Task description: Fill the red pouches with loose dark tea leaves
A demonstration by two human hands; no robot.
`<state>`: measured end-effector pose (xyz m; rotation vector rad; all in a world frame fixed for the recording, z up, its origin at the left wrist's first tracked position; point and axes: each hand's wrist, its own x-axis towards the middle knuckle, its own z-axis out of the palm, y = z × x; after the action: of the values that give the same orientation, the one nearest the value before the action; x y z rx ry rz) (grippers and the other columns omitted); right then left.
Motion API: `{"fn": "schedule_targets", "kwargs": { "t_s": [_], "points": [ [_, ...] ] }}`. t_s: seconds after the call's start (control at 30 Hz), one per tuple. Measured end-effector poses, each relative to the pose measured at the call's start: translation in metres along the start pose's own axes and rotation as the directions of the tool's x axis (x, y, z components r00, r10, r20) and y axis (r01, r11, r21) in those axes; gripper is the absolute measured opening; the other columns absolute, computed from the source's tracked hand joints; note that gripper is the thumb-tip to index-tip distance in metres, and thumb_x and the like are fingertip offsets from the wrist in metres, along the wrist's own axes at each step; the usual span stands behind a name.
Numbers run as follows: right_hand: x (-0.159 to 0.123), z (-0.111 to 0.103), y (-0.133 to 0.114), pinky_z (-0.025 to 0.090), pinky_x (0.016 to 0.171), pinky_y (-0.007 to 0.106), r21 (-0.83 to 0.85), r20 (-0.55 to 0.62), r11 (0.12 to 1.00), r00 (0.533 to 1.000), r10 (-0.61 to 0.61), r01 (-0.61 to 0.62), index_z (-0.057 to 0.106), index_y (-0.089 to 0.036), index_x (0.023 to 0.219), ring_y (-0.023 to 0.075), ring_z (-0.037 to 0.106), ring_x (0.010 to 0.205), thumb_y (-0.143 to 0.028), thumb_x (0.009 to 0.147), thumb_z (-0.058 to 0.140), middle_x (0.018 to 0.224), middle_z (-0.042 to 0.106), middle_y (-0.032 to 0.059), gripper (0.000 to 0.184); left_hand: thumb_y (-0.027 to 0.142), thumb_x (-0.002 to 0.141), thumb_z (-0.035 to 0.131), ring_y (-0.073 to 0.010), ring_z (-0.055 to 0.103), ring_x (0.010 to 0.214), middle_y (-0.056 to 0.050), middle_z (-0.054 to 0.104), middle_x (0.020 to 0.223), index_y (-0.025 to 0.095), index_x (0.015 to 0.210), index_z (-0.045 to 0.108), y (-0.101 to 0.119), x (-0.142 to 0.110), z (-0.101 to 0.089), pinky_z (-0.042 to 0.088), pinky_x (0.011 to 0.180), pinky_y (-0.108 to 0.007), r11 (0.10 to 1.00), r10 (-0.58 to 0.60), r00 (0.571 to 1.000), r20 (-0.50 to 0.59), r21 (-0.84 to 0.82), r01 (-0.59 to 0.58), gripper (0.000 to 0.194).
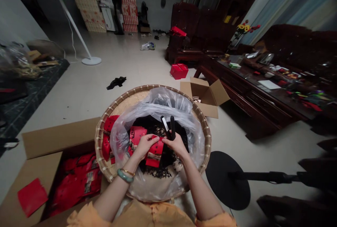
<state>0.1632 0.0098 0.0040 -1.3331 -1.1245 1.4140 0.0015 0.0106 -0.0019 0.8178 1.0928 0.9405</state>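
Note:
My left hand (144, 146) pinches the top edge of a small red packet (154, 154) with dark print. On the packet's other top corner are the fingertips of my right hand (177, 145). That hand also grips a black two-armed tool (172, 127), its arms pointing up and apart, one with a pale inner face. Below lies a clear plastic bag (119, 134), its mouth spread open over a round woven basket (99, 142). Dark thin pieces (154, 125) fill the bag's middle. Another red printed packet (137, 134) rests beside my left hand.
At left, an open cardboard box (39, 171) holds many red packets (76, 178). A smaller open box (210, 95) stands beyond the basket, near a dark wooden table (244, 97). A black round stand base (228, 179) lies right; a white fan (91, 60) stands further back.

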Motion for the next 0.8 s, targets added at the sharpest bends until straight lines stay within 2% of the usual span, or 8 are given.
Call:
{"fn": "schedule_targets", "kwargs": {
  "t_s": [0.17,0.27,0.4,0.53,0.6,0.67,0.73,0.8],
  "points": [
    [-0.003,0.005,-0.001,0.031,0.041,0.020,0.004,0.016,1.000,1.000,0.019,-0.019,0.051,-0.017,0.079,0.0071,0.041,0.043,-0.030,0.054,0.075,0.055,0.054,-0.0071,0.037,0.044,0.061,0.072,-0.0089,0.053,0.044,0.003,0.061,0.052,0.013,0.062,0.062,-0.007,0.001,0.002,0.039,0.045,-0.019,1.000,0.006,0.996,-0.085,0.022,-0.004,0.033],
    [-0.002,0.004,-0.002,0.029,0.039,0.020,0.025,0.043,1.000,0.999,0.015,-0.016,0.049,-0.018,0.078,0.0062,0.039,0.039,-0.030,0.054,0.075,0.052,0.053,-0.0086,0.037,0.046,0.061,0.072,-0.0097,0.054,0.044,0.001,0.063,0.052,0.013,0.062,0.061,-0.006,0.000,0.000,0.041,0.046,-0.020,0.998,-0.043,0.998,-0.053,-0.055,0.040,0.034],
    [-0.001,0.000,0.000,0.026,0.037,0.019,0.064,0.057,0.997,0.998,0.029,-0.033,0.049,-0.018,0.079,0.0058,0.040,0.037,-0.030,0.055,0.074,0.052,0.054,-0.0079,0.037,0.046,0.066,0.070,-0.0148,0.063,0.057,-0.006,0.069,0.067,0.011,0.077,0.066,-0.001,-0.003,-0.004,0.048,0.053,-0.023,0.981,-0.126,0.986,0.110,-0.134,0.141,0.036],
    [0.000,-0.004,0.009,0.024,0.033,0.018,0.094,0.001,0.994,0.998,0.062,-0.062,0.049,-0.018,0.081,0.0059,0.040,0.034,-0.036,0.055,0.074,0.051,0.054,-0.0071,0.041,0.042,0.071,0.068,-0.0169,0.065,0.061,-0.009,0.070,0.077,0.012,0.092,0.065,0.001,-0.009,-0.003,0.052,0.055,-0.027,0.949,-0.237,0.921,0.311,-0.129,0.287,0.036],
    [0.001,-0.007,0.013,0.023,0.031,0.018,0.107,-0.030,0.992,0.997,0.070,-0.066,0.047,-0.018,0.082,0.0058,0.039,0.032,-0.044,0.059,0.071,0.052,0.055,-0.0062,0.042,0.036,0.069,0.071,-0.0169,0.065,0.064,-0.009,0.070,0.080,0.013,0.095,0.064,0.000,-0.012,-0.005,0.052,0.058,-0.027,0.947,-0.252,0.888,0.384,-0.094,0.309,0.036],
    [0.001,-0.011,0.014,0.022,0.030,0.017,0.114,-0.056,0.992,0.997,0.061,-0.054,0.047,-0.018,0.085,0.0055,0.041,0.033,-0.051,0.065,0.066,0.061,0.061,-0.0023,0.044,0.037,0.068,0.072,-0.0181,0.065,0.067,-0.009,0.070,0.083,0.014,0.099,0.063,0.003,-0.015,-0.016,0.051,0.058,-0.027,0.953,-0.222,0.887,0.405,-0.104,0.286,0.039],
    [0.000,-0.016,0.013,0.023,0.029,0.017,0.124,-0.060,0.991,0.997,0.049,-0.041,0.048,-0.018,0.086,0.0052,0.043,0.034,-0.056,0.068,0.061,0.070,0.064,0.0011,0.045,0.054,0.070,0.064,-0.0159,0.061,0.055,-0.009,0.070,0.077,0.016,0.100,0.064,0.010,-0.016,-0.035,0.044,0.047,-0.024,0.970,-0.154,0.940,0.306,-0.136,0.203,0.048],
    [0.000,-0.020,0.013,0.023,0.029,0.017,0.148,-0.055,0.988,0.997,0.046,-0.037,0.049,-0.017,0.086,0.0049,0.042,0.034,-0.059,0.069,0.058,0.072,0.064,0.0019,0.046,0.074,0.073,0.038,-0.0111,0.050,0.042,-0.006,0.069,0.073,0.022,0.101,0.063,0.022,-0.015,-0.057,0.034,0.038,-0.022,0.990,-0.012,0.997,0.076,-0.139,0.022,0.064]
  ]
}}
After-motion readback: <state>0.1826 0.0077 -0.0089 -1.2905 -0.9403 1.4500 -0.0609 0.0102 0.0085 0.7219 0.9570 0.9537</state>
